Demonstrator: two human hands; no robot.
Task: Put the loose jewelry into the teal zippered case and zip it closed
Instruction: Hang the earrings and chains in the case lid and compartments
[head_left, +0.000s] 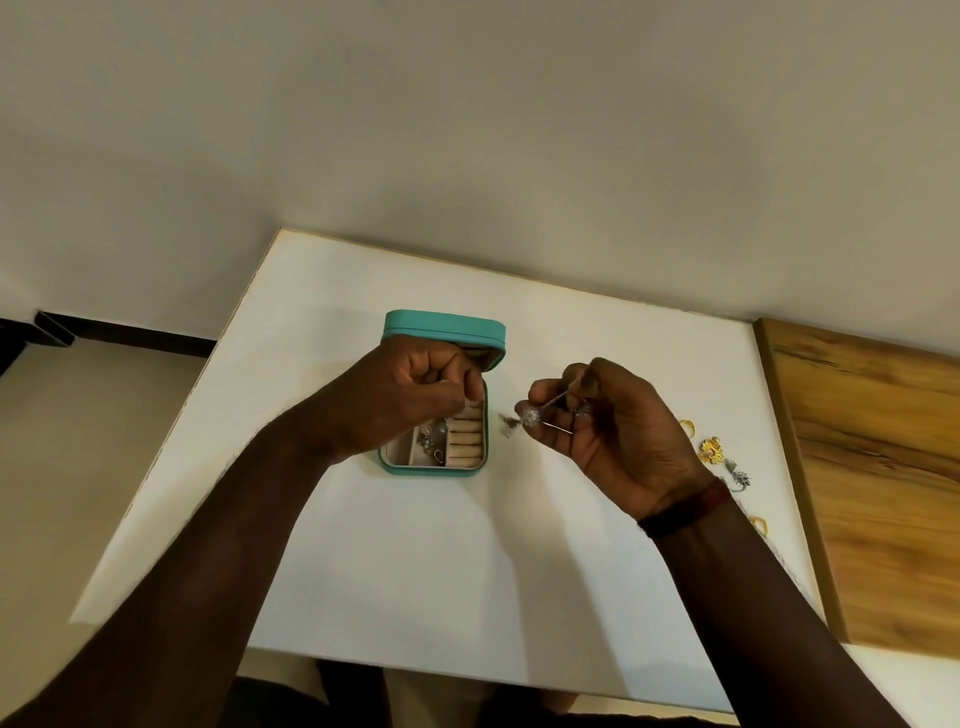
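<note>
Your right hand (613, 431) pinches a silver piece (531, 417) between thumb and fingertips. Its sparkling head points left toward the teal case (441, 325), and its thin stem runs up and to the right into your curled fingers. Your left hand (410, 395) hovers over the case, fingers curled and thumb pressed to fingertips; whether it holds anything cannot be told. The case sits open in the middle of the white table (415, 571), lid standing at the far end, long axis running away from you. Its tray holds silver bits (434, 441) beside the ring rolls (465, 441). Loose jewelry (710, 450), gold and silver, lies just right of your right wrist, near the wood panel (883, 467)
</note>
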